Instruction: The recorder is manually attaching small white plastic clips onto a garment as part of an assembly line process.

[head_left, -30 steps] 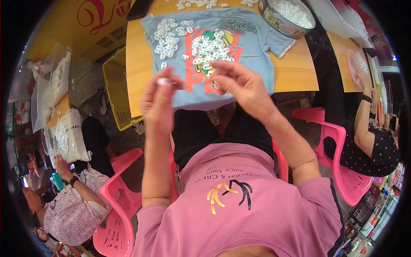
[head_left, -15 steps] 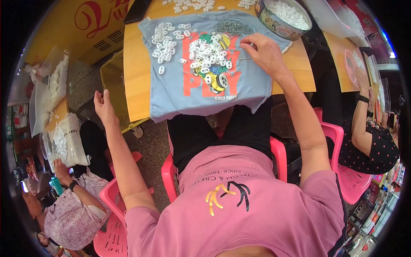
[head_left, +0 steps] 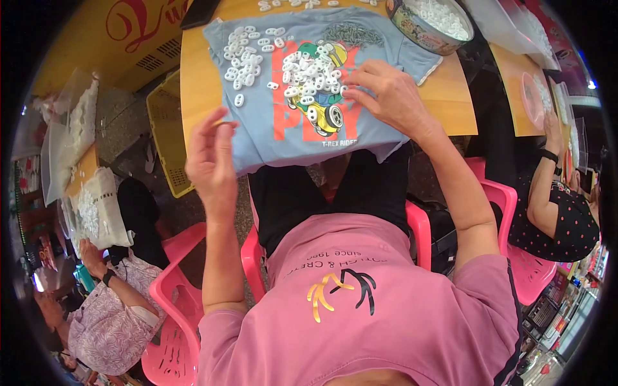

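Note:
A pale blue T-shirt (head_left: 251,138) with a printed front lies spread over the wooden table. On it sit a middle pile of small white oval plastic pieces with two holes (head_left: 309,80), and a second white group (head_left: 243,64) to the left. My right hand (head_left: 393,96) is at the right edge of the middle pile, thumb and fingers apart, fingertips by the nearest pieces. My left hand (head_left: 212,157) is raised over the shirt's near left corner, fingers curled toward the thumb. A thin brownish bit shows at its fingertips, too small to name.
Small dark metal pieces (head_left: 353,34) are heaped at the shirt's far side. A round tin (head_left: 418,35) of white pieces stands far right. A yellow crate (head_left: 170,135) is left of the table (head_left: 199,83). Other people work at tables on both sides.
My left hand has come up and right from beside the table to the shirt's near left corner. My right hand has moved left and down to the middle pile, its fingers opening.

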Action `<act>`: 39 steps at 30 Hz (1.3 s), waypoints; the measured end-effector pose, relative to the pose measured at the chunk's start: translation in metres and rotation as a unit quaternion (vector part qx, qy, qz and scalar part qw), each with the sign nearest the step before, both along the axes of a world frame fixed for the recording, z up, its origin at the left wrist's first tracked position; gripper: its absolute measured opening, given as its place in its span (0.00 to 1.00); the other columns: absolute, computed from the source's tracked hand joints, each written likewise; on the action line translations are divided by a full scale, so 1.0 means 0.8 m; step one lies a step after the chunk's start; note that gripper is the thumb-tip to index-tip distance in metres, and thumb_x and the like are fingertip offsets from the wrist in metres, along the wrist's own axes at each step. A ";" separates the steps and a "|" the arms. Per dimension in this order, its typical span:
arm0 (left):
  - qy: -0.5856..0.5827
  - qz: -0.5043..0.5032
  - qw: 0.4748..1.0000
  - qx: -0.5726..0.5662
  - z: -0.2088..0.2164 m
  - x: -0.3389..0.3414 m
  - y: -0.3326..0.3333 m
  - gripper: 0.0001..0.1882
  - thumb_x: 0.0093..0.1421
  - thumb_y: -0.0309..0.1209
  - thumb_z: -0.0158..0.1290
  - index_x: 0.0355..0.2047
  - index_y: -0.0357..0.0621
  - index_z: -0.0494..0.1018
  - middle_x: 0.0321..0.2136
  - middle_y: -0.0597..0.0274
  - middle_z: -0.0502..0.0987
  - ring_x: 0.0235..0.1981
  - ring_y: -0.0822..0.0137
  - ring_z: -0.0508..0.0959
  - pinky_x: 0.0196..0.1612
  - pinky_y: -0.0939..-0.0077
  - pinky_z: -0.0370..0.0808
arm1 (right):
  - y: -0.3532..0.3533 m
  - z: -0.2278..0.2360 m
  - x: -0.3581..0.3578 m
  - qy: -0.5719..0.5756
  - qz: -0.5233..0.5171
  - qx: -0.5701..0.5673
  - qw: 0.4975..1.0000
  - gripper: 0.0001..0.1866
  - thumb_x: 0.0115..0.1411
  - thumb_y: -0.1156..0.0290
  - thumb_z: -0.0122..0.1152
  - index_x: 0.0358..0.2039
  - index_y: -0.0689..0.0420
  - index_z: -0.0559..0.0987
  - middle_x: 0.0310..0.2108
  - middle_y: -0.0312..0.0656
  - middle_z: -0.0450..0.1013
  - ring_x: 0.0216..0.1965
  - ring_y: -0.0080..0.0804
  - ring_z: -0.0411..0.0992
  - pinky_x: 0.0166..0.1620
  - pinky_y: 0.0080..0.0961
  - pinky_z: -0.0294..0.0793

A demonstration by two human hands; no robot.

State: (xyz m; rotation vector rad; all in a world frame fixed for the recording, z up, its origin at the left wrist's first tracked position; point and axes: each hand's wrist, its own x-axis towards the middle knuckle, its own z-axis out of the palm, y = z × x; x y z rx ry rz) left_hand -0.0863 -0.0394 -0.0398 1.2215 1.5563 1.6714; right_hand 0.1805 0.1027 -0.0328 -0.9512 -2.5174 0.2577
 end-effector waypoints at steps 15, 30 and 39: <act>0.017 -0.118 0.993 -0.015 -0.021 0.087 0.016 0.08 0.62 0.20 0.52 0.42 0.36 0.75 0.36 0.59 0.77 0.32 0.72 0.76 0.35 0.79 0.73 | -0.018 -0.015 -0.008 0.076 0.037 -0.028 0.996 0.09 0.53 0.71 0.65 0.34 0.59 0.80 0.32 0.43 0.74 0.36 0.42 0.73 0.38 0.34 0.72; 0.018 -0.124 0.992 -0.022 -0.036 0.094 0.019 0.08 0.61 0.19 0.52 0.41 0.35 0.75 0.32 0.59 0.77 0.29 0.73 0.75 0.32 0.80 0.72 | 0.015 -0.015 -0.023 0.050 -0.024 -0.039 0.998 0.07 0.55 0.69 0.64 0.32 0.59 0.79 0.29 0.42 0.74 0.28 0.36 0.75 0.32 0.30 0.72; 0.045 -0.140 0.989 -0.014 -0.043 0.086 0.019 0.08 0.59 0.18 0.52 0.40 0.36 0.75 0.31 0.58 0.77 0.29 0.69 0.76 0.32 0.77 0.72 | 0.016 -0.008 -0.026 0.082 -0.048 -0.089 0.992 0.08 0.56 0.68 0.63 0.35 0.56 0.80 0.32 0.41 0.74 0.30 0.40 0.75 0.34 0.33 0.73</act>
